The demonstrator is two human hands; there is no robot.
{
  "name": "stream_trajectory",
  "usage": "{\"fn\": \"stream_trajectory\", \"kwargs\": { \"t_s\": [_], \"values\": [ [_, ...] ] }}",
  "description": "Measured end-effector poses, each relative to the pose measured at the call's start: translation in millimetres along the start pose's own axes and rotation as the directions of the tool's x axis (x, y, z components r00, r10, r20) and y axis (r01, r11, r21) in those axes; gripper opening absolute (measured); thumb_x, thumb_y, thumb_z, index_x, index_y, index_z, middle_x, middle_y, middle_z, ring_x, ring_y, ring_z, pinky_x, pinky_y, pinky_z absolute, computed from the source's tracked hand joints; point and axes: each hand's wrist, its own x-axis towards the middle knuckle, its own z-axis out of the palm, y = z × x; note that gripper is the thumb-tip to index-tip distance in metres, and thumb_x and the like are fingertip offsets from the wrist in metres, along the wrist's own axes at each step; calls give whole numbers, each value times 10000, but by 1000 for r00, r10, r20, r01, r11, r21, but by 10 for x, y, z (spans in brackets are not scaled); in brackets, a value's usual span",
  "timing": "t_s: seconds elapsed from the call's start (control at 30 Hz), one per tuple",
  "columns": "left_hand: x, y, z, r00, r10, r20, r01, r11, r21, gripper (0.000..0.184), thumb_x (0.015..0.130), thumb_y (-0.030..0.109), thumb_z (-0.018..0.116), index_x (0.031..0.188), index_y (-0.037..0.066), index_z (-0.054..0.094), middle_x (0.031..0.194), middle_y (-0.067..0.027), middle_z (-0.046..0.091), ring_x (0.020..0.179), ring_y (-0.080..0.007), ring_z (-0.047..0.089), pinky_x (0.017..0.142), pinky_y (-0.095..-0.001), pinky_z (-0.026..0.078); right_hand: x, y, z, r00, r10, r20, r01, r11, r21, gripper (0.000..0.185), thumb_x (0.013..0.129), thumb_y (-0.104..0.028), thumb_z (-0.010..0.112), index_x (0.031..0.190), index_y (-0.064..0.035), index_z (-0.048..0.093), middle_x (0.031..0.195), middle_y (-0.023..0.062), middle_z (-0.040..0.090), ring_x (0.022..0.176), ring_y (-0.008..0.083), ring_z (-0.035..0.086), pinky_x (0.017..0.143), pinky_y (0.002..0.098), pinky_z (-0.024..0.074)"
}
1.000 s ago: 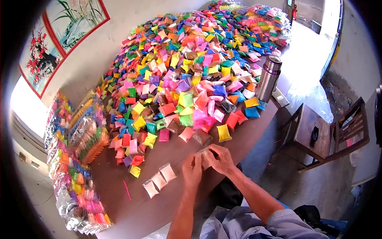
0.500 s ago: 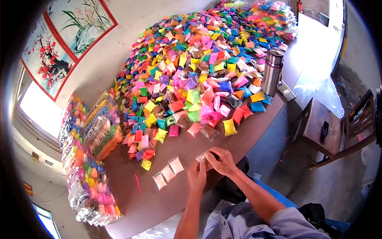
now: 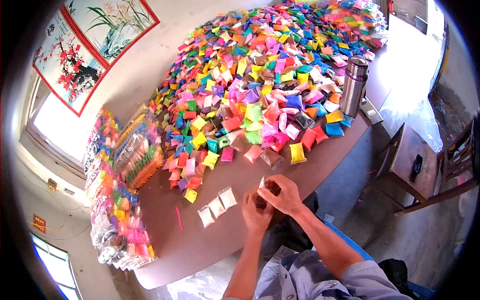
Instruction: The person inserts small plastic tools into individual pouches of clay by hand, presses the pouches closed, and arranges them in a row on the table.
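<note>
Pinching a half-hidden packet [image 3: 262,183], right fingers [image 3: 276,179] narrow, left fingers [image 3: 248,202] unclear, bright heap [image 3: 250,95] ahead, flask [image 3: 354,87] beside.

Open tabletop [image 3: 195,252] runs nearside of three pale packets [image 3: 216,207] — beyond, the packet heap [image 3: 260,95] bars the way.

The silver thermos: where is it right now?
In the head view, the silver thermos stands right of centre on the brown table, at the right edge of the packet heap.
</note>
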Motion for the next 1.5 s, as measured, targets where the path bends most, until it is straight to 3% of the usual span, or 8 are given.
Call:
{"fn": "stream_trajectory", "kwargs": {
  "t_s": [0.1, 0.27, 0.37, 0.47, 0.57, 0.7, 1.07, 1.5],
  "values": [
    [9, 92, 4, 999, -53, 9, 53, 998, -24, 449, 848, 126, 780, 1272, 36, 661, 1125, -180, 658, 993, -325, 702, 848, -390, 572, -7, 130, 26, 997, 69, 46, -78, 972, 223, 234, 915, -194, 764, 1068, -32, 694, 936, 70, 676, 807, 143, 656, 722, 298, 536],
    [27, 67, -4, 987, 159, -25, -157, 985, 72, 458, 878, 100, 739, 1322, 28, 651, 1139, -188, 666, 1002, -308, 696, 862, -375, 566, 1, 25, -55, 997, 11, 74, -15, 998, 60, 192, 966, -145, 681, 1098, -5, 688, 956, 94, 683, 822, 167, 667, 744, 308, 535],
    [21, 55, -18, 1000, 11, -24, -13, 996, -83, 390, 921, 87, 711, 1300, 15, 659, 1109, -169, 691, 958, -253, 695, 821, -348, 564, 1, 83, -34, 998, -60, -5, 61, 997, 50, 193, 975, -142, 643, 1083, 5, 703, 970, 137, 714, 849, 259, 702, 747, 353, 551],
    [55, 28, 5, 952, -296, -77, 256, 909, -330, 226, 989, 107, 679, 1183, -7, 701, 1013, -122, 722, 872, -157, 658, 753, -313, 533, -7, 182, -22, 998, -60, 1, 60, 998, 37, 196, 982, -135, 616, 1066, 11, 716, 988, 172, 735, 894, 334, 716, 771, 392, 562],
    [61, 28, -50, 984, -179, 3, 178, 978, -111, 172, 992, 100, 673, 1111, -14, 721, 955, -119, 720, 856, -149, 652, 746, -310, 526, 4, 147, -47, 994, -79, 80, 78, 997, 18, 202, 985, -132, 616, 1072, 16, 722, 994, 173, 743, 910, 323, 727, 784, 388, 568],
    [46, 19, -52, 969, -245, -17, 242, 966, -91, 146, 985, 105, 696, 1061, -16, 725, 883, -108, 713, 821, -143, 647, 739, -309, 524, 19, 96, -16, 990, -104, 92, 104, 995, 1, 198, 965, -137, 634, 1096, -52, 757, 986, 142, 742, 886, 316, 727, 775, 390, 574],
    [32, -6, -4, 959, -271, -86, 250, 948, -194, 246, 990, 200, 705, 1105, -14, 737, 944, -99, 752, 842, -140, 664, 788, -299, 538, 35, 75, -56, 991, -60, 118, 64, 998, -28, 181, 908, -62, 683, 1079, -32, 735, 963, 137, 711, 857, 319, 706, 742, 380, 561],
    [6, -102, 38, 954, -266, -138, 236, 950, -204, 178, 985, 138, 713, 1058, -24, 728, 891, -80, 737, 810, -119, 643, 742, -286, 527, 59, 39, -39, 987, -108, 117, 115, 992, -56, 158, 900, -56, 694, 1053, -37, 726, 929, 129, 704, 784, 291, 695, 656, 362, 548]
  ]
}}
